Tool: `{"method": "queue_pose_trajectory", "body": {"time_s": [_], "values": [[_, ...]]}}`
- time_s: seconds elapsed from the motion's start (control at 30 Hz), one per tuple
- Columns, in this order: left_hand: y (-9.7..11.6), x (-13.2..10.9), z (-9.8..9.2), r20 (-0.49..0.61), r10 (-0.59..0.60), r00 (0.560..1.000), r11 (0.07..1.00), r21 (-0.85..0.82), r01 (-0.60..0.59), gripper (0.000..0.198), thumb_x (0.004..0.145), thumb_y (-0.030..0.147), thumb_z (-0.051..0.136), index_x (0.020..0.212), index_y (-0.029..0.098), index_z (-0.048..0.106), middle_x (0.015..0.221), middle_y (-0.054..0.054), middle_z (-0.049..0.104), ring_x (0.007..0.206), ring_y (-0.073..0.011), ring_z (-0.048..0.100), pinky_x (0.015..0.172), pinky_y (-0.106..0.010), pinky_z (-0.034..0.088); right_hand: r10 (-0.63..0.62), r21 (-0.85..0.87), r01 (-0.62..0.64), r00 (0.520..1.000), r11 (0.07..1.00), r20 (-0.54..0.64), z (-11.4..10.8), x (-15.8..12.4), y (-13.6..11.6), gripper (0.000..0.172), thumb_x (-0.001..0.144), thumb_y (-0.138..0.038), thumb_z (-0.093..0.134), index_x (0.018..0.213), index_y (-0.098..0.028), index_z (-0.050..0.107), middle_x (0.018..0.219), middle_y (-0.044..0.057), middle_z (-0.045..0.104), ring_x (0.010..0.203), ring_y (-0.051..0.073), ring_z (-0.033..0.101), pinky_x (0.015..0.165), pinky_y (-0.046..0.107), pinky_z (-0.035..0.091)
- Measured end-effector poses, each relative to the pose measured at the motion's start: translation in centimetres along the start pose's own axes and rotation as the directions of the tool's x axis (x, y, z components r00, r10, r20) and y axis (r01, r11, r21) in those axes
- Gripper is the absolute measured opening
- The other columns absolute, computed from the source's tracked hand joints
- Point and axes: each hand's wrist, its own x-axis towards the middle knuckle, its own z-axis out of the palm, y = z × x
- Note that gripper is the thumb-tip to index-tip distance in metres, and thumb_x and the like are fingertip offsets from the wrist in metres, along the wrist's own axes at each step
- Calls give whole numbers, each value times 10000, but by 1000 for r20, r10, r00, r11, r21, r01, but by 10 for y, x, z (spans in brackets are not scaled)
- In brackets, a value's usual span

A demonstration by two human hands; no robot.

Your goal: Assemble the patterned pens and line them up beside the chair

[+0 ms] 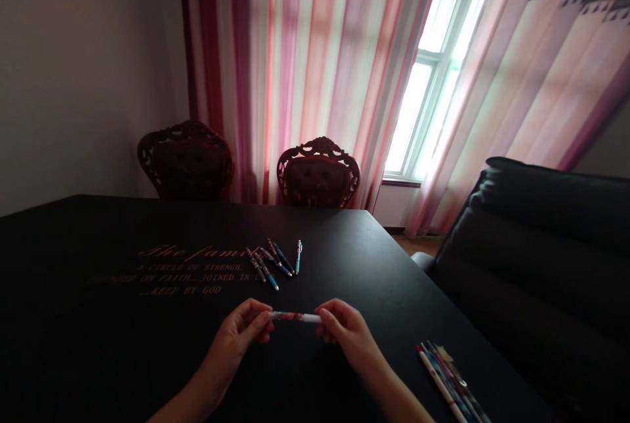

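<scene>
I hold a white pen with a red pattern [295,317] level above the black table [123,344], one end in each hand. My left hand [243,331] pinches its left end between thumb and fingers. My right hand [344,331] pinches its right end the same way. Beyond the hands, several patterned pens [273,259] lie loose on the table. A second bunch of pens [450,380] lies near the table's right edge, close to my right forearm.
Orange lettering [187,272] is printed on the tabletop at the left. Two carved dark chairs [318,174] stand at the far side before striped curtains. A black padded chair [541,246] stands at the right. A bright window [433,75] is behind.
</scene>
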Motion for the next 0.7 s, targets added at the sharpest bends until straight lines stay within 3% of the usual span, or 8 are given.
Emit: {"method": "queue_pose_trajectory", "body": {"time_s": [0.2,0.4,0.6,0.7], "values": [[6,-3,3,-26,0,1000,1000,-3,0,228,775,391,719,851,180,683,685,10,665,603,-127,569,598,-221,442,61,-15,-60,997,998,44,4,-1,2,457,827,-596,565,902,-148,616,576,1,628,446,96,478,437,214,317],[12,-6,6,-80,12,997,1000,6,-12,217,766,374,727,864,185,693,683,12,664,611,-126,563,604,-219,449,-52,33,54,996,998,-66,-1,-2,-6,365,740,-518,713,824,-170,640,670,8,636,623,143,567,585,251,420],[7,-3,4,-68,-7,998,1000,-19,6,224,763,371,727,866,177,684,678,11,661,603,-126,562,604,-227,453,110,82,-106,993,991,-39,0,2,-1,573,789,-697,515,893,-143,615,552,20,645,411,107,490,407,212,285],[8,-4,5,-61,-5,998,1000,4,5,224,765,379,722,860,180,686,676,10,666,598,-129,564,596,-227,448,93,58,-92,996,994,-5,3,1,-2,514,749,-651,616,832,-144,628,558,16,650,438,104,505,436,213,326]]}}
